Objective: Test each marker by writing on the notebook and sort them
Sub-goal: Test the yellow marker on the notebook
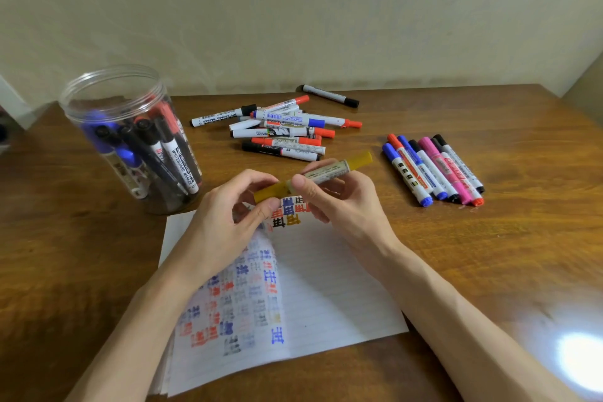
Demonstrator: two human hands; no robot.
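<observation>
Fingers [261,178] of the left hand [225,222] pinch the near-left end of a mustard-yellow marker with a pale label [329,171]. The right hand [342,199] curls round its barrel, thumb on top. The marker is held on a slant just above the far edge of an open white lined notebook [332,287], whose pages carry test marks in red, blue, black and yellow. At far left stands a clear plastic jar [130,140] holding blue, black and red markers. Beyond the hands lies a loose pile of white-barrelled markers [287,127], with a single black-capped marker [329,95] apart behind it. At right, a row of blue, red, black and pink markers [434,170] lies side by side on the brown wooden table [505,254].
</observation>
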